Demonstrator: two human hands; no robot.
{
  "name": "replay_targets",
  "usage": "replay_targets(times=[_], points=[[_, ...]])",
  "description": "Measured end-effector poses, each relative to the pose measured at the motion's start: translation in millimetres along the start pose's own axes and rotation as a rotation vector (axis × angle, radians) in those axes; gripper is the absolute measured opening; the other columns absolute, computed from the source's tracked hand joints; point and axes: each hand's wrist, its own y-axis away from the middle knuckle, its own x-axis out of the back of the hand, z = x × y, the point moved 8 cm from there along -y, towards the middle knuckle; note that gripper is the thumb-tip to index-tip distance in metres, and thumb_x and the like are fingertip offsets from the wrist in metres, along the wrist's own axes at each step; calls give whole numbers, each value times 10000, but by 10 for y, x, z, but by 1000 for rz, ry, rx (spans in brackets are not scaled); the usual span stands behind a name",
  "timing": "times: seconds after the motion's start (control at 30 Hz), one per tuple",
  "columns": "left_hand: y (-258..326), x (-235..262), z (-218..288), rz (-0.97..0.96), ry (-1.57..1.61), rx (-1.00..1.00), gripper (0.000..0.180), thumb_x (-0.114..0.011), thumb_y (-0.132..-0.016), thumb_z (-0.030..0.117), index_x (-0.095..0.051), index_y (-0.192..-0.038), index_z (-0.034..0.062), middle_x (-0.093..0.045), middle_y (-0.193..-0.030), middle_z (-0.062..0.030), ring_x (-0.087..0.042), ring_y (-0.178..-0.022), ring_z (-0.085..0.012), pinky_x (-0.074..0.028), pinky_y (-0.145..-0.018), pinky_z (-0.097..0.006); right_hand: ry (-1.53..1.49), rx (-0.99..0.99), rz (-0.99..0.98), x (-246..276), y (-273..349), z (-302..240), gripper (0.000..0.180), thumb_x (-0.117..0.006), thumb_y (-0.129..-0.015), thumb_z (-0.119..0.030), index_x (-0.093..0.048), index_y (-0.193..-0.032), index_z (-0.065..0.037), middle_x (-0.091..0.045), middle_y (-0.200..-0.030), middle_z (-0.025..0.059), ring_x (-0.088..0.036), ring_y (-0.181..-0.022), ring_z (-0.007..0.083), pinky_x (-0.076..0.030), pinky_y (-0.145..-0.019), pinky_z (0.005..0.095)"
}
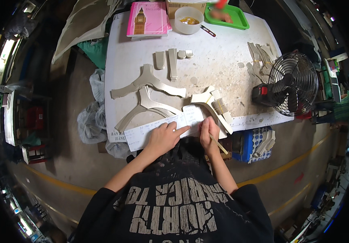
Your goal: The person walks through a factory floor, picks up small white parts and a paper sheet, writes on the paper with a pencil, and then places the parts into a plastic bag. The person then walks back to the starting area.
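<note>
- Left hand (163, 137): you are pressing it flat on the long paper sheet (162, 130) at the near edge of the worktop (223, 65), fingers released, forefinger stretched toward the sheet's right end.
- Right hand (209, 135): you are gripping a thin pencil-like stick (218, 143), fingers clenched round it, tip at the paper.
- Step, as judged: you are marking or writing on the sheet; the following stroke is calling for a steady hold-down.
- Grey curved cut pieces (146, 87): lying just beyond the sheet, mid-worktop.
- Black fan (292, 84): standing at the right edge.
</note>
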Motion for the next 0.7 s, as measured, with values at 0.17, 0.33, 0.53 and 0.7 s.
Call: replay_targets(times=[0.17,0.33,0.53,0.7], points=[[-3,-6,-6,-6,0,7,557,-715,-860,171,-663,-1385,350,-599,-898,-54,-646,-786,-249,-570,-640,-374,69,128,59,-54,-12,24,522,-386,-1141,-308,-545,-747,-4,-526,-590,98,-528,-546,194,-435,-557,351],[-6,-2,-4,-3,-7,6,553,-710,-863,167,-664,-1382,351,-599,-892,-52,-652,-786,-247,-578,-642,-374,140,177,99,-64,-3,21,531,-384,-1136,-314,-568,-754,6,-551,-592,150,-585,-545,283,-468,-571,392],[-19,-4,3,-9,-9,19,554,-716,-858,163,-668,-1377,349,-597,-887,-53,-659,-790,-251,-583,-648,-384,176,187,47,-118,-13,-2,406,-471,-1104,-217,-572,-767,-15,-618,-660,191,-660,-616,396,-513,-590,445],[-22,7,9,-10,-1,20,553,-719,-855,156,-673,-1372,347,-597,-887,-54,-658,-786,-253,-582,-650,-384,187,214,57,-116,-9,-16,411,-471,-1107,-211,-572,-764,-8,-606,-643,187,-651,-593,375,-507,-578,432]])
